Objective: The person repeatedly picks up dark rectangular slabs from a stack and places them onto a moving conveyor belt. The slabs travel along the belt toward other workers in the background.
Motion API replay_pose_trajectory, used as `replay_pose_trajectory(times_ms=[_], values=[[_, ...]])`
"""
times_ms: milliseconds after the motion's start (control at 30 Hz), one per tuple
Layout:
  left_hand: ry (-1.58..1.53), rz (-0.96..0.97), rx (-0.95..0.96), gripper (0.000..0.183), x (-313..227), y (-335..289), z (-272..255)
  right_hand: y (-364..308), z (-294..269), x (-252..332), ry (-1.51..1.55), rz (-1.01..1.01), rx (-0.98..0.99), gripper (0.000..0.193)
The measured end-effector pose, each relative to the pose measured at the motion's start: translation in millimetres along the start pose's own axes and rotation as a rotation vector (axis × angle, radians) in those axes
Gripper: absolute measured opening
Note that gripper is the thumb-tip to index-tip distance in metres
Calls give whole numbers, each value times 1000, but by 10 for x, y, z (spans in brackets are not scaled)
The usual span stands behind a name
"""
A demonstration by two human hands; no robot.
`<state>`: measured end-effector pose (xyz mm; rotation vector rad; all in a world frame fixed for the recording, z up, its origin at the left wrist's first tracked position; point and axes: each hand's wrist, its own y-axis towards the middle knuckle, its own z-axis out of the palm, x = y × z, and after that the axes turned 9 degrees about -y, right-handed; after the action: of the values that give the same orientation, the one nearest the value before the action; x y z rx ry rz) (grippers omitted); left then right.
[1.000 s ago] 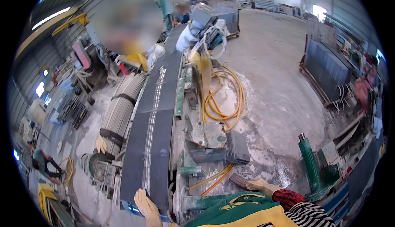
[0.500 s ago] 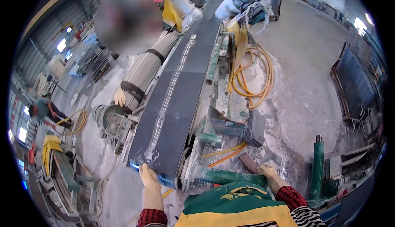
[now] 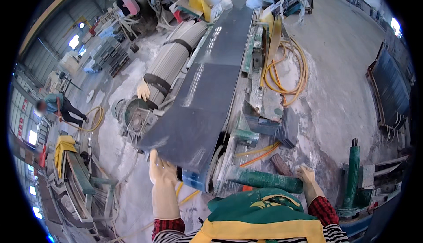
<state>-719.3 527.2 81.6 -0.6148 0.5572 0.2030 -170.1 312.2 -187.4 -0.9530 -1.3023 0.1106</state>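
A dark grey slab lies skewed on the near end of the long conveyor, its near left corner overhanging the belt's side. My left hand, in a cream glove, grips that slab's near edge, thumb at the top and the other fingers partly hidden below. The blue end roller shows beneath the slab. Beyond it, another dark slab lies on the conveyor. My right hand, also gloved, is at the end of a green pipe, fingers loosely apart and holding nothing visible.
A bundle of pale rods and a motor flank the conveyor's left side. Coiled yellow hose and small stacked slabs lie right. A green post stands at lower right. Another person stands far left.
The near slab has turned, its near left corner swinging out over the belt's side with my left hand on it. My view has shifted left. My right hand stays by the pipe end.
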Motion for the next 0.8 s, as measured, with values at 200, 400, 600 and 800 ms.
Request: replay_pose_trajectory(times_ms=[200, 400, 600, 800], values=[[-45, -231, 336, 59, 225, 7, 331, -35, 99, -11, 120, -15, -47, 20], [57, -130, 231, 60, 173, -278, 256, -617, 383, 495, 85, -25, -46, 25], [218, -139, 479, 65, -237, -661, 9, -1094, 525, 1042, 69, -190, 132, 40], [264, -304, 665, 75, 17, -1228, 371, -1754, 983, 1707, 84, -238, 643, 62]])
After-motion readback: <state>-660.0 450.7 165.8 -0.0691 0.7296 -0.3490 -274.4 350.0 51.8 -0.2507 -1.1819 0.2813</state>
